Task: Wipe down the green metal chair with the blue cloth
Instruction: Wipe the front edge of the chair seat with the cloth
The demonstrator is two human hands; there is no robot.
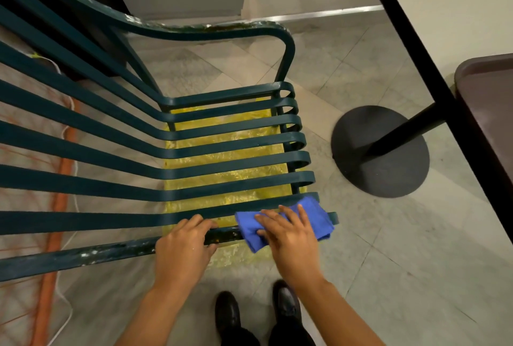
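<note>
The right hand [291,237] lies flat, fingers spread, pressing the folded blue cloth [286,223] onto the chair's [194,148] near armrest, lower centre of the frame. The left hand [183,245] curls round that chipped rail. Dark green flat metal slats curl at the ends.

Grey tiled floor [374,262] under my feet — everything here stands on it.

The green metal chair [236,157] stands on the tiles over a yellow plastic sheet [222,201]; to its right sits a round black table base [388,168]. My black shoes [227,315] are planted beside the chair — an orange cord [52,262] runs along the left.
</note>
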